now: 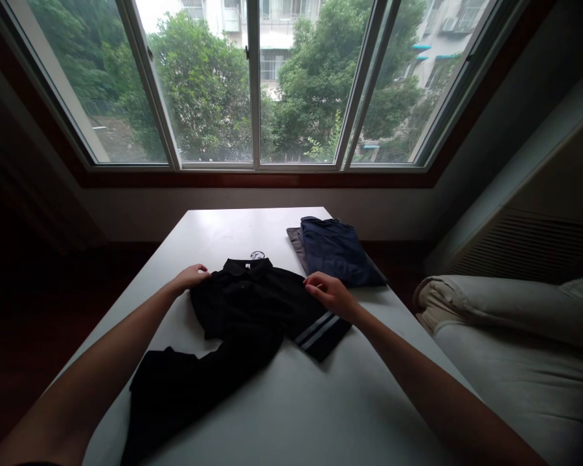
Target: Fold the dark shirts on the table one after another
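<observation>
A black polo shirt (243, 310) lies on the white table (291, 401), collar toward the window, its right sleeve ending in a striped cuff (320, 331). My left hand (190, 278) pinches the shirt's left shoulder, fingers curled. My right hand (329, 292) grips the right shoulder just above the striped sleeve. The shirt's lower part is bunched and trails toward the table's near left edge.
A folded pile of clothes (337, 251), dark blue on top of grey, sits at the table's far right. A small hanger hook (257, 255) shows behind the collar. A pale sofa (515, 336) stands close on the right. A wide window (252, 84) fills the far wall.
</observation>
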Demonstrator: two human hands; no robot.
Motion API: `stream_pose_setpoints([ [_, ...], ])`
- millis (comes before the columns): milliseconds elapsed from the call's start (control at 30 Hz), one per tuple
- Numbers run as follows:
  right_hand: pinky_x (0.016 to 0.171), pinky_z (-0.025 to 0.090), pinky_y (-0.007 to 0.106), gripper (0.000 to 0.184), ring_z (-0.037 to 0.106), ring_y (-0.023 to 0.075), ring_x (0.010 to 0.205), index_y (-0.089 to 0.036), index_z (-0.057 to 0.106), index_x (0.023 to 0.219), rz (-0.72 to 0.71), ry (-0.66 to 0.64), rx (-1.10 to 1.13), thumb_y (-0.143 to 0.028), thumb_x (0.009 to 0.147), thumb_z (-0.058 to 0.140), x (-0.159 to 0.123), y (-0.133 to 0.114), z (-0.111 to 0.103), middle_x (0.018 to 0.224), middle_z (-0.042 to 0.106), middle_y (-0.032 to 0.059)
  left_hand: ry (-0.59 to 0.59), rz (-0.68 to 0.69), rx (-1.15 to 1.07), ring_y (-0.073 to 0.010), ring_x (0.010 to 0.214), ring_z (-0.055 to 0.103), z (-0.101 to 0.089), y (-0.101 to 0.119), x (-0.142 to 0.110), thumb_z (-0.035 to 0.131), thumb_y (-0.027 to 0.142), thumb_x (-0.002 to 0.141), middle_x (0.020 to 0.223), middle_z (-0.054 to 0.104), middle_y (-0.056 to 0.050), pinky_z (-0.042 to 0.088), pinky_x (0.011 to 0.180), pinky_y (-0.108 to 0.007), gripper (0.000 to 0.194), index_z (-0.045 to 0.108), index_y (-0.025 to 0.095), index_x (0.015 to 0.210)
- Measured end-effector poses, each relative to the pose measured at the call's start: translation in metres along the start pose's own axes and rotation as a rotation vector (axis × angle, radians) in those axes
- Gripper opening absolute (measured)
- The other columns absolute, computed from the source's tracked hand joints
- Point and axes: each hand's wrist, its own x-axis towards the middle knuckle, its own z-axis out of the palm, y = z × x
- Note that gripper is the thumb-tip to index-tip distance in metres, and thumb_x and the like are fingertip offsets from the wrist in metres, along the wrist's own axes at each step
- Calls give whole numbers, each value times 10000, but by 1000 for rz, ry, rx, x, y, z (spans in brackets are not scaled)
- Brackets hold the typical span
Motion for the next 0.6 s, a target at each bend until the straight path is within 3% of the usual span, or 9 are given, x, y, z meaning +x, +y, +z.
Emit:
stream_pose_setpoints([
  [133, 991, 472, 386, 387, 613, 282, 1148, -242, 657, 1260, 95, 96, -333, -454, 937, 623, 30, 11, 59, 1241, 662, 120, -4, 52, 247, -275, 804, 665, 18, 22, 15, 711, 497, 669, 766, 712, -89, 441, 614, -292, 319, 643, 190, 729],
  [267, 1104, 387, 466, 579, 464, 355, 1359, -206, 550, 1429, 109, 104, -585, -440, 914, 672, 44, 28, 93, 1458, 520, 201, -46, 146, 273, -263, 796, 667, 25, 29, 7, 712, 393, 653, 804, 722, -70, 428, 620, -288, 221, 654, 207, 756],
  [333, 1142, 346, 476, 603, 401, 356, 1415, -200, 521, 1457, 80, 116, -616, -459, 929, 652, 51, 33, 100, 1509, 469, 206, -30, 188, 261, -253, 817, 665, 23, 26, 0, 685, 362, 688, 858, 727, -65, 426, 632, -283, 198, 656, 211, 811],
  [433, 1085, 403, 443, 599, 477, 338, 1347, -194, 496, 1474, 152, 140, -600, -493, 965, 595, 63, 36, 103, 1418, 545, 211, 47, 175, 202, -234, 811, 655, 13, 24, -12, 598, 390, 811, 883, 716, -62, 421, 635, -276, 193, 630, 209, 872],
  [533, 944, 478, 395, 532, 600, 318, 1165, -210, 573, 1374, 265, 77, -592, -478, 923, 658, 75, 33, 98, 1226, 663, 175, 189, 184, 176, -216, 795, 640, -10, 28, -26, 523, 424, 903, 883, 701, -46, 414, 644, -271, 226, 606, 220, 957],
  [600, 867, 490, 349, 394, 648, 285, 1041, -230, 660, 1219, 304, -17, -544, -439, 887, 698, 80, 28, 88, 1099, 715, 122, 276, 247, 229, -212, 791, 632, -31, 34, -38, 515, 447, 926, 877, 692, -35, 407, 657, -272, 241, 601, 235, 1004],
])
